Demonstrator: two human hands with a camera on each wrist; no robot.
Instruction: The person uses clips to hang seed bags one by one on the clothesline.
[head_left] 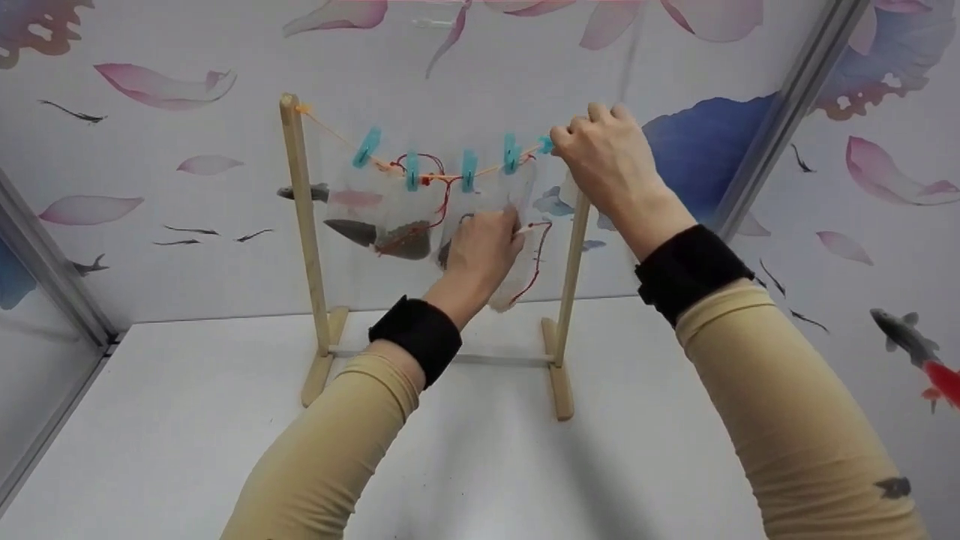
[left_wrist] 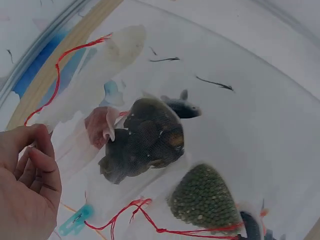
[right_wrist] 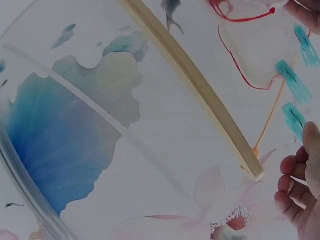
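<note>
My left hand (head_left: pixel 484 244) is in front of the hanging bags, thumb and fingertips pinching a translucent drawstring bag (left_wrist: pixel 125 47) with a red cord (left_wrist: pixel 58 70) and pale contents low in it. At the right end of an orange line (head_left: pixel 487 172), my right hand (head_left: pixel 611 150) pinches a teal clothespin (right_wrist: pixel 294 120). Several other teal clothespins (head_left: pixel 469 171) sit along the line. Below them hang a mesh bag of dark pieces (left_wrist: pixel 145 135) and a mesh bag of green beads or beans (left_wrist: pixel 205 200). In the head view, my left hand partly covers the bags.
The line is strung between two wooden posts (head_left: pixel 304 225) on feet, with a pale bar (head_left: pixel 502 360) joining them low down. They stand on a white table (head_left: pixel 450 450). Behind is a wall (head_left: pixel 255 270) printed with petals and fish; metal frame strips (head_left: pixel 780 120) edge it.
</note>
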